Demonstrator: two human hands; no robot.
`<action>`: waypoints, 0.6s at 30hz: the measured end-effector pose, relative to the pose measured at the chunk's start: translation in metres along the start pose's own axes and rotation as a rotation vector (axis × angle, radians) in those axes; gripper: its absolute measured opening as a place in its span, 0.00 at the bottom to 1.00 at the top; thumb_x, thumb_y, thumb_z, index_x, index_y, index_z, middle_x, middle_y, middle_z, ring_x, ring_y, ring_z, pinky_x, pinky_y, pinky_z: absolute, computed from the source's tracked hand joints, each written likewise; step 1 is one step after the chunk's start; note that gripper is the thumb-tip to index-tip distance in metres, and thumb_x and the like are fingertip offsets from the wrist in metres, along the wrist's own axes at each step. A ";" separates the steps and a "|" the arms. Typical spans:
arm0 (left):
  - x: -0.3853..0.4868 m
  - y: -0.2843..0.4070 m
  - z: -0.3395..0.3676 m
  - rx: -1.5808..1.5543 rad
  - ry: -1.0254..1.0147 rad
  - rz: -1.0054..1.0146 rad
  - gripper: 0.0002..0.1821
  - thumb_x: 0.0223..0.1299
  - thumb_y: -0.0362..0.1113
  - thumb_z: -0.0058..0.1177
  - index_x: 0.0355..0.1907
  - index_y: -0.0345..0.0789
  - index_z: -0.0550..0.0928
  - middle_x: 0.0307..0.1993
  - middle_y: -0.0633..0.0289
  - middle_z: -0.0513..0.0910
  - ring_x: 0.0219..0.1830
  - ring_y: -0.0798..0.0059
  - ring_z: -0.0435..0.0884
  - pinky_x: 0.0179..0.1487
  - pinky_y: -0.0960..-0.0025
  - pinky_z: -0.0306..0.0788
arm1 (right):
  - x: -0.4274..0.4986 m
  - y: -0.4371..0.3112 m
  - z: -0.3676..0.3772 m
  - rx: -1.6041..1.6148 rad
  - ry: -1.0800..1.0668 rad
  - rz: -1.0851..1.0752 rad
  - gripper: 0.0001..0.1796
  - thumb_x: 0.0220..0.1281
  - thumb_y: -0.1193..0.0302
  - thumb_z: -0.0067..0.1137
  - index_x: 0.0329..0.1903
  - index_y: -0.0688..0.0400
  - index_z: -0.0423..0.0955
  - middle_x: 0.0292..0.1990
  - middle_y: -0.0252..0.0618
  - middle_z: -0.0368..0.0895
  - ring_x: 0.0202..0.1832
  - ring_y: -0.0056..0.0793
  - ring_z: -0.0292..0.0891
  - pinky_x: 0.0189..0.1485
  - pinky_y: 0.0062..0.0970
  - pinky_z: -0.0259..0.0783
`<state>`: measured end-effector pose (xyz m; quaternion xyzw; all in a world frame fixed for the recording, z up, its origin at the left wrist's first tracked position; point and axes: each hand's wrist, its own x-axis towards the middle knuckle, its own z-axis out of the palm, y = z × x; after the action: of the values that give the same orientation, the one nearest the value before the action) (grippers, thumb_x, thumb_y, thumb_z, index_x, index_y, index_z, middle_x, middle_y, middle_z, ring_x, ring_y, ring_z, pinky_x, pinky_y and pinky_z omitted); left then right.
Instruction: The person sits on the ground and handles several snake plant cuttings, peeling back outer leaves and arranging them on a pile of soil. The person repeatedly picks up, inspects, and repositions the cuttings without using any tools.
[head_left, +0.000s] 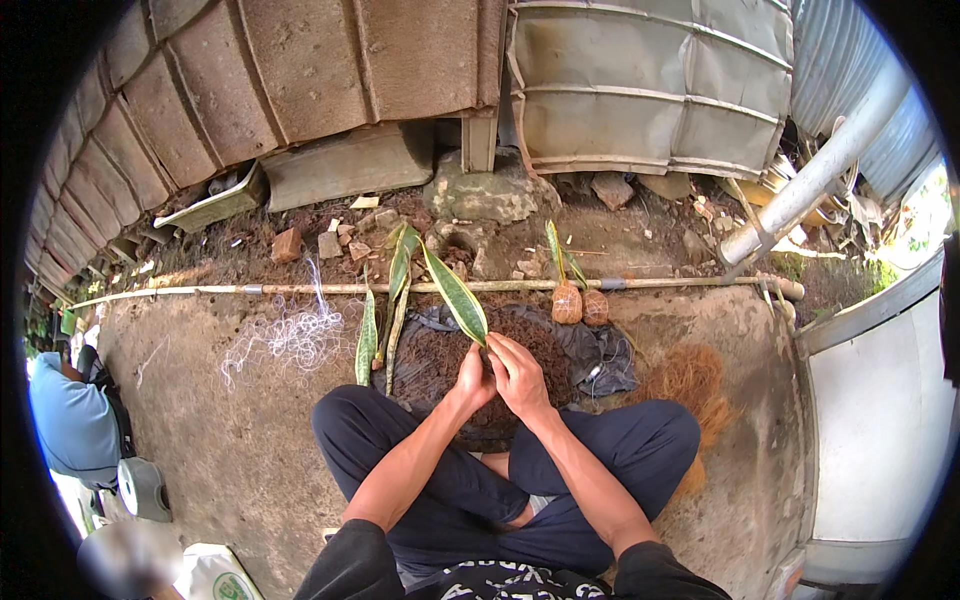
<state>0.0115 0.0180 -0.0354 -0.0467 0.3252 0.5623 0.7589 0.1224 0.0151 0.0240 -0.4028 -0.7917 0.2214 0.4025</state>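
Both my left hand (474, 381) and my right hand (521, 375) close around the base of a snake plant leaf (455, 296) with yellow edges. Its blade leans up and to the left; the lower end is hidden by my fingers. Beneath my hands spreads a mound of dark brown soil (427, 360) on black plastic sheeting (611, 364). Left of the mound lie several more snake plant leaves (365, 337). Beyond it on the right, two fibre-wrapped balls (566, 304), bound with string, carry short leaves.
Tangled white string (289, 337) lies on the concrete at left, and loose coconut fibre (686, 382) at right. A long bamboo pole (337, 288) crosses behind the soil, before bricks and stones (286, 246). A person in blue (75, 420) sits at far left.
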 end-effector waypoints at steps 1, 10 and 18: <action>0.002 0.000 -0.004 0.000 -0.014 0.016 0.19 0.74 0.51 0.33 0.50 0.39 0.73 0.47 0.60 0.77 0.50 0.66 0.77 0.57 0.60 0.74 | 0.000 0.000 0.001 0.015 0.004 -0.005 0.17 0.66 0.73 0.55 0.55 0.63 0.75 0.53 0.47 0.79 0.56 0.44 0.76 0.58 0.38 0.72; -0.004 0.001 0.000 0.056 -0.038 0.062 0.20 0.76 0.46 0.27 0.51 0.36 0.72 0.46 0.60 0.76 0.48 0.70 0.78 0.53 0.63 0.77 | 0.001 -0.007 -0.001 0.099 0.029 0.059 0.16 0.63 0.72 0.58 0.53 0.61 0.78 0.53 0.47 0.80 0.58 0.44 0.75 0.63 0.41 0.69; -0.017 0.003 0.017 0.115 0.045 0.072 0.20 0.76 0.47 0.28 0.50 0.35 0.72 0.46 0.59 0.76 0.48 0.70 0.78 0.52 0.64 0.78 | -0.001 -0.006 -0.004 -0.055 -0.023 -0.008 0.14 0.63 0.71 0.58 0.50 0.59 0.80 0.52 0.44 0.81 0.61 0.39 0.73 0.66 0.44 0.65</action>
<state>0.0139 0.0125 -0.0119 -0.0039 0.3755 0.5685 0.7320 0.1226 0.0107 0.0301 -0.4079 -0.8036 0.2025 0.3832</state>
